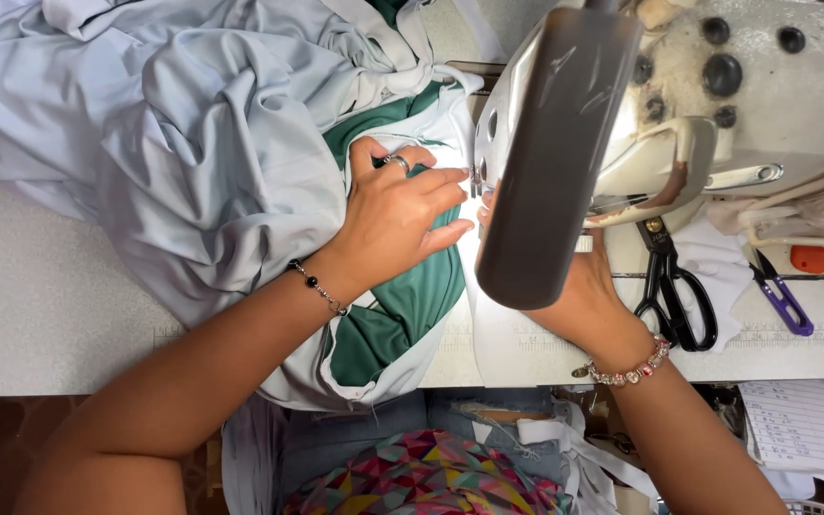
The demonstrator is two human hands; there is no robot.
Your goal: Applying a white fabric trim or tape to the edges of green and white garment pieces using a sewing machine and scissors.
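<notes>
Close under our eyes, our left hand (398,215) lies flat and open on the soft green and pale grey cloth (402,305), pressing it by the cream sewing machine (622,114). Our right hand (579,296) is half hidden behind the machine, so we cannot tell its grip. We are stitching now, and next we should slide the cloth on straight and slow.

My sewing workshop, seen from my seat

An industrial sewing machine (679,105) fills the upper right of the frame, pale grey and green fabric (193,143) heaps across the white worktable (59,315), and black scissors (679,286) and purple thread snips (782,291) lie at right.
</notes>
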